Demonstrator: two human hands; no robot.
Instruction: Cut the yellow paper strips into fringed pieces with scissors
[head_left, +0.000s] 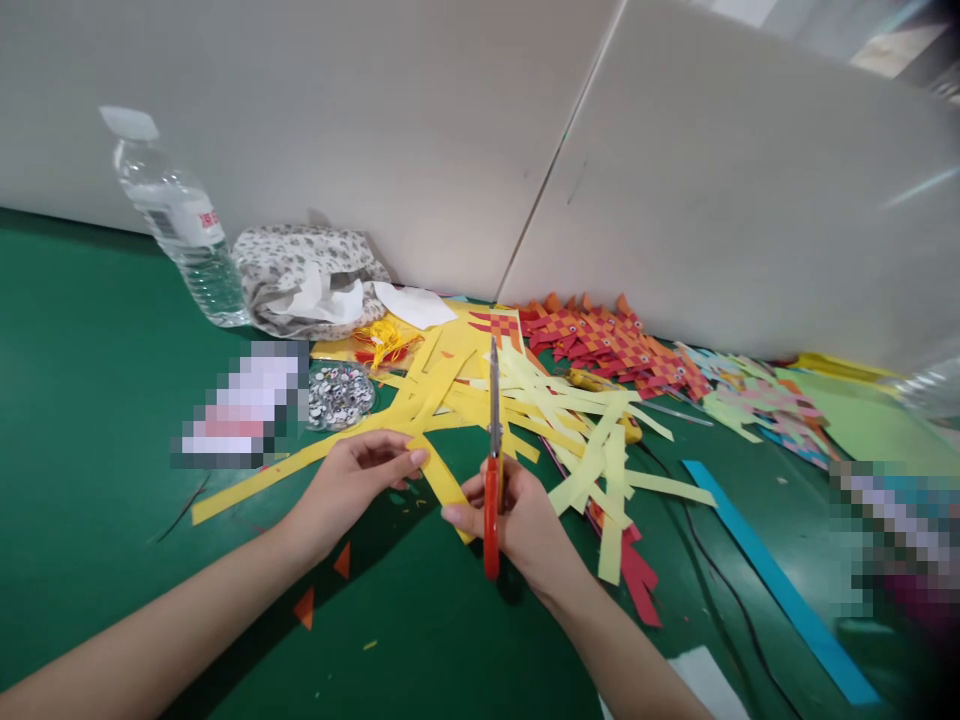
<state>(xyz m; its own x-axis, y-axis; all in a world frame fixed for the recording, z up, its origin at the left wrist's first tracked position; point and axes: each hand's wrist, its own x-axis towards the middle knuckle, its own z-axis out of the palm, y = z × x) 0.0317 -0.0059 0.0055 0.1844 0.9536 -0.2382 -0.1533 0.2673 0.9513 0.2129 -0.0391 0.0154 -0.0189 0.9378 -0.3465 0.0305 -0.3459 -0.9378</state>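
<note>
A short yellow paper strip (442, 478) spans the gap between my two hands. My left hand (360, 475) is closed, pinching the strip's upper end between thumb and finger. Scissors with red handles (491, 520) stand in my right hand (517, 515), blades pointing away from me and looking closed. With the same hand's thumb and fingertips I also grip the strip's lower end. Just beyond lie overlapping yellow strips (431, 390) and pale green strips (611, 455). Fingers behind the handles are partly hidden.
A tilted water bottle (184, 225) and a patterned cloth pouch (307, 250) rest by the grey wall. Nearby is a bag of googly eyes (339, 395). Woven red-orange paper fish (600, 345) pile up at the back. A blue strip (780, 580) and a dark cable (712, 560) lie right.
</note>
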